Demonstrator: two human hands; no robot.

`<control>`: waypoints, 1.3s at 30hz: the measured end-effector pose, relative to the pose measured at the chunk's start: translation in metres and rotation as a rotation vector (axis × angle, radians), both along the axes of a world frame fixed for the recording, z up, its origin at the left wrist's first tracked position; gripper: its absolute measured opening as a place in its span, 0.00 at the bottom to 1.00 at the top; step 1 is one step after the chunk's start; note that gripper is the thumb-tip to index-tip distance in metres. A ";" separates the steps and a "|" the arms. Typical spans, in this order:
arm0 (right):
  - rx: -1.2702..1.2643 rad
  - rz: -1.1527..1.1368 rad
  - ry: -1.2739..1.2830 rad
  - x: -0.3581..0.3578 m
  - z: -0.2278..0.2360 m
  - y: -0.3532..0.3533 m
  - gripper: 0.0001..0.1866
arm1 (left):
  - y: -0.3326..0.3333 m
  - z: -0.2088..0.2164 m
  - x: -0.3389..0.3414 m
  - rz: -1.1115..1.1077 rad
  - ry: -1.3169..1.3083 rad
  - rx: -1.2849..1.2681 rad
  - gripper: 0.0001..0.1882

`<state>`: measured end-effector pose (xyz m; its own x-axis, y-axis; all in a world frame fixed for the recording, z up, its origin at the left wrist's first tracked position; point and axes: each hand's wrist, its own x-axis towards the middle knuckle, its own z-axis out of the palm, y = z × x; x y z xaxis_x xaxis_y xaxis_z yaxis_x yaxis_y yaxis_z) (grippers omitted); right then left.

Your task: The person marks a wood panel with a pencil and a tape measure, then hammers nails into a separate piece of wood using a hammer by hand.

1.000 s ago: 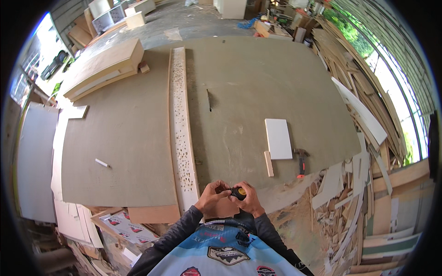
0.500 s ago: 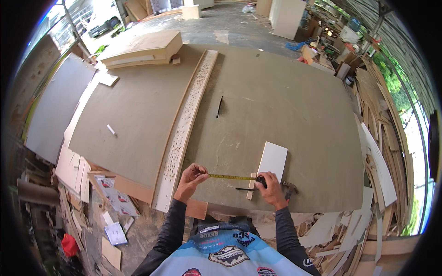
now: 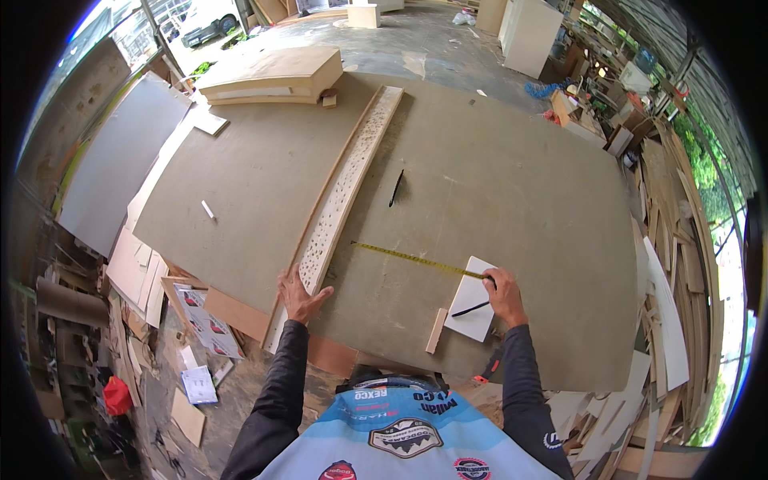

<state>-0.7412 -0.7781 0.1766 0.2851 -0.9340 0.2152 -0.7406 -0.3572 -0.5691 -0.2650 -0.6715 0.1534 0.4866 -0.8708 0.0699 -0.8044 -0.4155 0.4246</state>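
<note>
Because it bears nearly everything listed, the broad grey-brown worktop (image 3: pixel 552 200) comes first.

Box-shaped wooden piece (image 3: pixel 272 74): pale, at the far left edge.

Long strip (image 3: pixel 346 180): white, dark-speckled, brown along its left side, running away from the wearer.

White panel (image 3: pixel 478 326): small, rectangular, right of the strip and well apart from it.

Left hand (image 3: pixel 299 301): fingers and thumb spread, laid across the strip's near part; no object seen in its hold.

Right hand (image 3: pixel 505 299): fingers curled around the tape measure's case, by the panel's far end.

Tape measure (image 3: pixel 416 258): yellow blade drawn out leftward from the right hand over the panel's far end, its free tip short of the strip; case mostly hidden by fingers.

Wood offcut (image 3: pixel 437 330): narrow, beside the panel.

Dark slender piece (image 3: pixel 396 189): alone, beyond the blade.

Step in hand, by judgement: positioning the extended tape for a measurement. Next move seemingly calls for a steadied strip and the tip set accurately, blade straight.
</note>
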 end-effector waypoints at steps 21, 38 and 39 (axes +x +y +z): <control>0.189 -0.240 0.281 0.135 -0.066 -0.178 0.10 | -0.009 -0.044 0.120 -0.003 -0.051 0.174 0.53; 0.107 -0.221 0.296 0.164 -0.076 -0.186 0.11 | -0.013 -0.043 0.109 -0.016 0.018 0.094 0.53; 0.099 -0.221 0.298 0.164 -0.076 -0.187 0.10 | -0.013 -0.043 0.107 -0.022 0.016 0.086 0.53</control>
<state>-0.5775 -0.9652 0.1007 0.1111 -0.9921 0.0588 -0.9319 -0.1245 -0.3406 -0.1576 -0.6842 0.1102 0.4677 -0.8838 -0.0132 -0.8071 -0.4331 0.4014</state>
